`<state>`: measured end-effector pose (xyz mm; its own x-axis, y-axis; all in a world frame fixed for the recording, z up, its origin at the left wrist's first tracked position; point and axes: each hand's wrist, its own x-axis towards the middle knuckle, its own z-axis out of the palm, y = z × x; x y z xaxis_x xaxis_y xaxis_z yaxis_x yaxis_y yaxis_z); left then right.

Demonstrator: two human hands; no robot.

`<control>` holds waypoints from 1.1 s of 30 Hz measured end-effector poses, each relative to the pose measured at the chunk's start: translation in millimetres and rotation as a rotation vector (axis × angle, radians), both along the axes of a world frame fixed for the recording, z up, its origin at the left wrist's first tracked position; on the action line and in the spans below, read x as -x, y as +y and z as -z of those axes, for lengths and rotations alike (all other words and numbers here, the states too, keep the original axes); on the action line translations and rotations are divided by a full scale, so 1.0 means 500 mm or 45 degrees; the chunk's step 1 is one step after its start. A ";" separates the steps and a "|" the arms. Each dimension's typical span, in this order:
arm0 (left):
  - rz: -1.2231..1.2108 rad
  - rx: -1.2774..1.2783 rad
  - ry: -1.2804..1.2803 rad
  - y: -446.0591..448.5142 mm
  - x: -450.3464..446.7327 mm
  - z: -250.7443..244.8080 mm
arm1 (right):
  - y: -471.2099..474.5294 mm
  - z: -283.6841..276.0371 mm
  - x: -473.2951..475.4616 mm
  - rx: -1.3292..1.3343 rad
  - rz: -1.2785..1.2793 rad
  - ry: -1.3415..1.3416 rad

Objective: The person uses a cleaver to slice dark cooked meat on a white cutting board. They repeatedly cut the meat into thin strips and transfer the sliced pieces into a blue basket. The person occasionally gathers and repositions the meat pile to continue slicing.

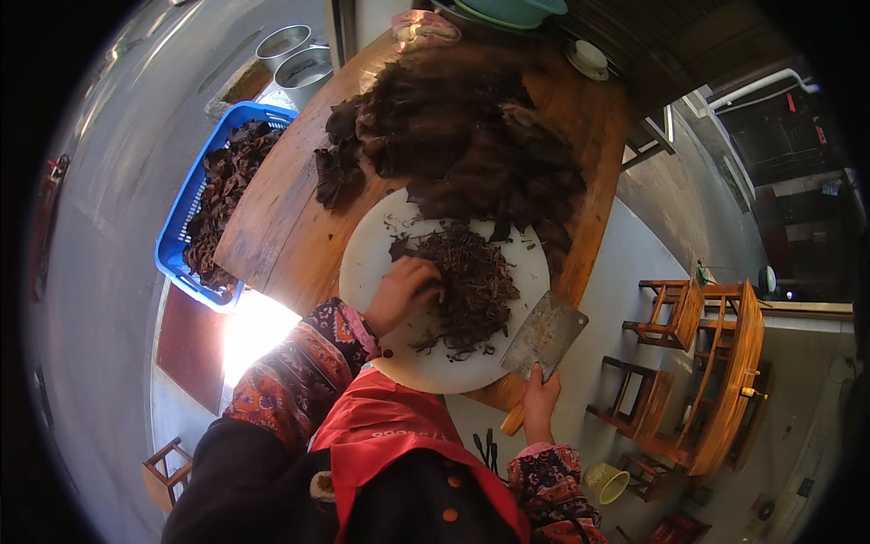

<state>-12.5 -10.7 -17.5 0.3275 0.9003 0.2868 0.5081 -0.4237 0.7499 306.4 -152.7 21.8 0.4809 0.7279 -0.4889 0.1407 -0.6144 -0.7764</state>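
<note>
My right hand is closed around the wooden handle of a cleaver, whose wide metal blade is tilted over the right edge of a round white cutting board. On the board lies a heap of thin dark shreds, which look like wood ear fungus. My left hand is at the heap's left side with its fingers curled; whether it grips any shreds is hidden. Beyond the board, large dark fungus sheets are piled on the wooden table.
A blue plastic basket of dark fungus pieces stands left of the wooden table. A pink cloth, a green colander and a small white dish are at the far end. Wooden stools stand at the right.
</note>
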 end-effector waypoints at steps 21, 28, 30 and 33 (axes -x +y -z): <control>-0.385 0.107 -0.119 -0.072 -0.306 0.003 | 0.028 0.055 0.129 -0.068 -0.072 0.385; -0.454 0.067 -0.124 -0.053 -0.382 -0.078 | 0.053 0.036 0.045 -0.205 -0.068 0.683; -0.459 -0.003 -0.091 -0.047 -0.427 -0.096 | 0.056 0.028 -0.003 -0.238 -0.082 0.693; -0.451 -0.021 -0.084 -0.038 -0.519 -0.116 | 0.063 0.015 -0.092 -0.266 -0.118 0.642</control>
